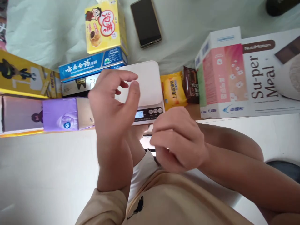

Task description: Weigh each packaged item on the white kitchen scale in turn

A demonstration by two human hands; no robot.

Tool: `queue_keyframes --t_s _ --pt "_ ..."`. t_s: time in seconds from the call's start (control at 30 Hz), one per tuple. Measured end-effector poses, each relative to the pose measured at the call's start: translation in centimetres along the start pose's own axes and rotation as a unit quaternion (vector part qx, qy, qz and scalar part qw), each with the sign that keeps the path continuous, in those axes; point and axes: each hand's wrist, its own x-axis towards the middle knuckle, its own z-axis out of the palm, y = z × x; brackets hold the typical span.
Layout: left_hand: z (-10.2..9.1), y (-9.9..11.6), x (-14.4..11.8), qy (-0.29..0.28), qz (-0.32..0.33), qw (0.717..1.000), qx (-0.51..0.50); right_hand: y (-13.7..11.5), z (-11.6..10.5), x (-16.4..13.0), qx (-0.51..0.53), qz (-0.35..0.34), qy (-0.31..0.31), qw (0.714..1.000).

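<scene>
The large white cardboard "Su-per Meal" box [269, 78] lies at three o'clock, touching a pink-and-white carton [221, 75] on its left side. At nine o'clock sits a long yellow printed box [23, 76], with a flat lilac-and-pink box [18, 114] just below it. A yellow snack box with a cartoon figure [105, 26] stands at twelve o'clock, above a blue toothpaste carton [92, 64].

The white rectangular kitchen scale [146, 84] occupies the centre; its lit display [139, 114] faces the person.

The left hand [112, 106] is raised in front of the scale's left half, fingers spread apart and curved, gripping nothing. The right hand [178, 140], at five o'clock from the scale, has its fingers curled together; whether it grips anything cannot be told.

A purple tissue packet [61, 114] lies just left of the left hand. A black smartphone [145, 22] lies at one o'clock. A yellow wrapped sachet [173, 90] and a brown wrapped sachet [190, 84] sit between scale and carton.
</scene>
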Motion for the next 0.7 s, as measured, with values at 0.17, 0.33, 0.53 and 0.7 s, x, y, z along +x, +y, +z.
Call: queue_keyframes --t_s 0.17,0.33,0.53,0.7 --pt "-4.5 -4.6 -0.8 0.079 -0.022 0.996 -0.036 0.8 4.5 0.7 -0.081 0.026 -0.060 0.995" --pt "-6.7 -6.4 -1.5 0.164 -0.047 0.977 -0.127 0.3 9.4 2.4 -0.170 0.079 -0.213 0.959" --pt "-7.9 -6.9 -1.9 0.226 -0.078 0.955 -0.178 0.2 15.3 3.8 -0.212 0.095 -0.273 0.933" --pt "-8.1 -6.9 -2.3 0.224 -0.097 0.955 -0.169 0.8 17.7 3.5 -0.218 0.084 -0.288 0.929"
